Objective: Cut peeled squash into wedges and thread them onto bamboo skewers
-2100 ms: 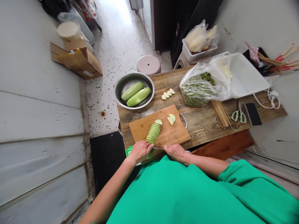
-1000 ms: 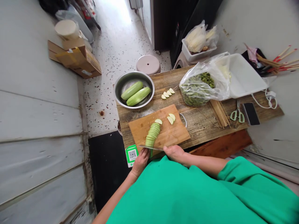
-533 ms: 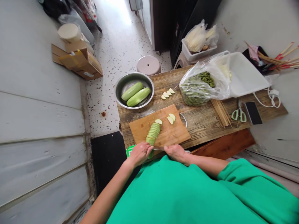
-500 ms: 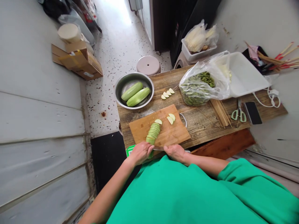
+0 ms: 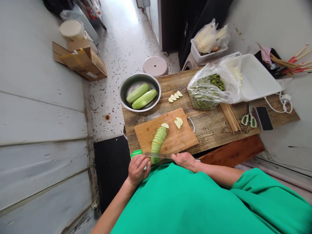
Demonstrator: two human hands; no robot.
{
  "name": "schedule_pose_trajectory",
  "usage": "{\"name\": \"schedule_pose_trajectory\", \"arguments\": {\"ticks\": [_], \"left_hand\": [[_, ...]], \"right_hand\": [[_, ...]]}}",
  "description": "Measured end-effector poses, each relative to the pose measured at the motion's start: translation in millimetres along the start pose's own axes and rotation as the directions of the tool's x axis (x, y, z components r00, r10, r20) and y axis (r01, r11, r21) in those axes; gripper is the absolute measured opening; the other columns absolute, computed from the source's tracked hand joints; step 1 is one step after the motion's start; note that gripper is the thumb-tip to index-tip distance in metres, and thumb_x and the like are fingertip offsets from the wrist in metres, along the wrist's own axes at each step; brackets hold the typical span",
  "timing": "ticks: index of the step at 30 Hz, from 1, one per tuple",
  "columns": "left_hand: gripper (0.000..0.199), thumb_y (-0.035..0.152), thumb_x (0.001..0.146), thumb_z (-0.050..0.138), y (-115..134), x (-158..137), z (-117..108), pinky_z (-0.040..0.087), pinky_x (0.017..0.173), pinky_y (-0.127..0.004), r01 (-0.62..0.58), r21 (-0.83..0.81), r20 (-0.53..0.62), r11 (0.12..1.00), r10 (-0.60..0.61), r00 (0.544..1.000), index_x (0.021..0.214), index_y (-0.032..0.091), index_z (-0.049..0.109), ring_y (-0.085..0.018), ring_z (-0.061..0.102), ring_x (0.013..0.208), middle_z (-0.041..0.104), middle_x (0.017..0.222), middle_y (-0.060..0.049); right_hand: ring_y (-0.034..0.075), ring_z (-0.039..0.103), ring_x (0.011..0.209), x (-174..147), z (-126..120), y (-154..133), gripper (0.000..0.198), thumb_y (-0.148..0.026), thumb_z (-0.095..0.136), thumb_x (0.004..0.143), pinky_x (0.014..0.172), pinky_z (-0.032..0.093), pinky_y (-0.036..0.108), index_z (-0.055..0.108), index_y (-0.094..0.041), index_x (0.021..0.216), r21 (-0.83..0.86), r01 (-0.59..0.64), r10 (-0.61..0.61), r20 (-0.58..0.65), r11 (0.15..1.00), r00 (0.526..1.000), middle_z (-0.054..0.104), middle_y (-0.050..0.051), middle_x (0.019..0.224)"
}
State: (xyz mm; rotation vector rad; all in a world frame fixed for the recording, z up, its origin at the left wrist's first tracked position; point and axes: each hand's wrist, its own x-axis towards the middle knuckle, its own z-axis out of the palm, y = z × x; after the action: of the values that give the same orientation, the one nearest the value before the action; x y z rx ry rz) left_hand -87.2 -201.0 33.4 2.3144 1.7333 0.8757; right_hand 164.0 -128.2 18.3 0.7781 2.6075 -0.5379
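In my right hand (image 5: 183, 160) is a kitchen knife (image 5: 163, 155), its blade pointing left across the near end of a row of sliced zucchini (image 5: 159, 138). The slices lean on one another in a curved line on the wooden cutting board (image 5: 143, 130). My left hand (image 5: 138, 169) is curled closed just left of the row, apart from the slices. Something small and pale shows at its fingers, too little to name. Two loose half-round slices (image 5: 179, 121) lie on the board's right part.
Beyond the board, a metal bowl (image 5: 123, 97) holds two whole zucchini. Several slices (image 5: 175, 96) sit on a skewer. To the right are a plastic bag of green vegetables (image 5: 204, 92), bamboo skewers (image 5: 229, 117), scissors (image 5: 249, 117), a phone (image 5: 264, 118) and a white tray (image 5: 258, 81).
My left hand has come off the zucchini and moved left and toward me, uncovering the near slices and more of the blade. My right hand has hardly moved.
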Motion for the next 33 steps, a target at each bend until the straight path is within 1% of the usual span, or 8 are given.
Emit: {"name": "schedule_pose_trajectory", "arguments": {"ticks": [3,5,8,10,15,26,30,33], "left_hand": [[0.016,0.021,0.080,0.053,1.8,-27.3,26.6,0.048,0.081,-0.035,-0.121,0.040,0.191,0.992,0.112,0.975,0.094,0.018,0.059,-0.020,0.058,0.088,0.062,0.091,-0.007],[0.022,0.023,0.083,0.049,-0.8,-38.4,43.9,0.047,0.084,-0.037,-0.131,0.070,0.282,0.989,0.106,0.954,0.102,0.017,0.057,-0.022,0.057,0.093,0.061,0.097,-0.009],[0.028,0.025,0.085,0.046,-7.3,-49.3,60.8,0.047,0.086,-0.041,-0.119,0.122,0.338,0.985,0.071,0.939,0.110,0.016,0.053,-0.025,0.054,0.101,0.059,0.103,-0.012],[0.028,0.021,0.085,0.045,-11.0,-54.5,65.8,0.048,0.083,-0.042,-0.125,0.153,0.364,0.980,0.062,0.930,0.111,0.015,0.052,-0.026,0.053,0.101,0.058,0.105,-0.013],[0.026,0.015,0.084,0.044,-12.9,-58.8,69.0,0.052,0.073,-0.040,-0.095,0.191,0.396,0.977,0.012,0.918,0.108,0.012,0.053,-0.028,0.052,0.100,0.055,0.105,-0.015],[0.030,0.012,0.084,0.041,-15.7,-60.7,75.1,0.049,0.083,-0.042,-0.051,0.107,0.381,0.993,0.007,0.924,0.111,0.013,0.054,-0.027,0.048,0.107,0.055,0.106,-0.016],[0.027,0.015,0.086,0.039,-16.5,-61.0,75.0,0.048,0.085,-0.041,-0.097,0.133,0.354,0.986,0.044,0.934,0.107,0.012,0.055,-0.026,0.047,0.108,0.054,0.110,-0.015],[0.025,0.016,0.086,0.040,-15.6,-59.7,73.5,0.049,0.083,-0.039,-0.129,0.175,0.340,0.976,0.063,0.938,0.104,0.012,0.056,-0.026,0.048,0.107,0.054,0.110,-0.015]], "right_hand": [[0.020,0.064,0.063,2.8,0.2,-1.7,0.021,-0.011,0.034,0.085,0.045,0.036,0.023,0.054,-0.014,0.088,-0.014,0.000,0.000,0.006,1.000,1.000,0.065,0.010,0.072],[0.020,0.064,0.063,4.1,0.2,-3.1,0.020,-0.011,0.034,0.085,0.046,0.037,0.023,0.054,-0.014,0.089,-0.022,0.001,-0.001,0.010,1.000,1.000,0.065,0.010,0.072],[0.020,0.064,0.063,4.9,0.2,-4.9,0.020,-0.011,0.035,0.085,0.047,0.037,0.022,0.053,-0.014,0.089,-0.031,-0.001,0.001,0.016,1.000,1.000,0.065,0.011,0.073],[0.019,0.063,0.063,5.0,0.5,-5.6,0.019,-0.011,0.035,0.085,0.047,0.038,0.022,0.053,-0.014,0.088,-0.034,-0.005,0.005,0.021,0.999,1.000,0.065,0.011,0.073],[0.019,0.064,0.065,4.9,0.9,-5.9,0.019,-0.011,0.035,0.085,0.049,0.039,0.021,0.053,-0.014,0.089,-0.031,-0.008,0.009,0.036,0.999,0.999,0.066,0.011,0.074],[0.021,0.065,0.071,9.0,-6.7,-4.9,0.018,-0.010,0.035,0.086,0.053,0.043,0.023,0.051,-0.012,0.093,-0.015,-0.002,0.003,0.100,1.000,0.995,0.066,0.013,0.076],[0.022,0.066,0.072,13.5,-1.1,-4.3,0.019,-0.010,0.038,0.084,0.054,0.045,0.024,0.050,-0.011,0.098,-0.009,-0.018,0.019,0.129,1.000,0.991,0.067,0.014,0.078],[0.023,0.066,0.072,15.1,3.8,-2.9,0.020,-0.010,0.038,0.084,0.054,0.046,0.025,0.048,-0.010,0.101,-0.006,-0.029,0.029,0.140,1.000,0.990,0.067,0.014,0.079]]}}
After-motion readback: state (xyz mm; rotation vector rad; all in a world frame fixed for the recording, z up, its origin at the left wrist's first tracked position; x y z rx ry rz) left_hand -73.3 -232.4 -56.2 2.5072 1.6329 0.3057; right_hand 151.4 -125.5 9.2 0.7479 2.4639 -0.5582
